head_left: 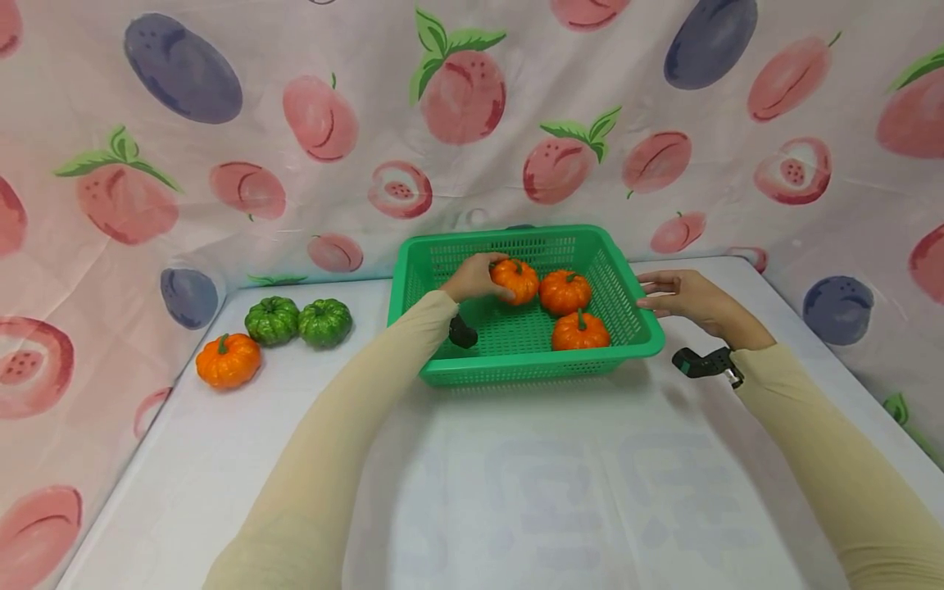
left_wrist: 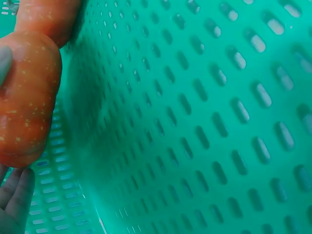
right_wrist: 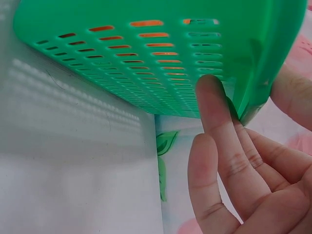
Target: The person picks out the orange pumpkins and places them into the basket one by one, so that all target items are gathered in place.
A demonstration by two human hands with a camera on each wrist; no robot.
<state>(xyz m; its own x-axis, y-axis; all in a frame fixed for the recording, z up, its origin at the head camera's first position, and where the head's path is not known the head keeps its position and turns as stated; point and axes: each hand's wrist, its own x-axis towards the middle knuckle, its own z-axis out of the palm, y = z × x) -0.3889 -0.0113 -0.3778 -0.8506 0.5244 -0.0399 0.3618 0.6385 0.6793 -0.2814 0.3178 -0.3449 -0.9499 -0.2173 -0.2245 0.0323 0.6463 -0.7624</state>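
Observation:
Inside the green plastic basket [head_left: 509, 360], my left hand [head_left: 472, 279] grips an orange pumpkin [head_left: 519, 283], fingers on its far side and thumb on its near side. The left wrist view shows this pumpkin [left_wrist: 27, 97] close up against another orange one [left_wrist: 48, 17]. Two more orange pumpkins, one [head_left: 565, 292] beside the held one and one [head_left: 581, 331] nearer the front, sit in the basket's right half. At the right rim, my right hand [head_left: 686, 297] holds the basket edge, thumb [right_wrist: 295, 95] over the rim and fingers [right_wrist: 229, 141] under it along the outer wall.
Left of the basket, two green pumpkins [head_left: 273, 320] [head_left: 325, 323] stand side by side on the white table [head_left: 516, 475], with an orange pumpkin [head_left: 229, 360] in front of them. Behind hangs a fruit-printed cloth [head_left: 457, 180], which also runs along both sides.

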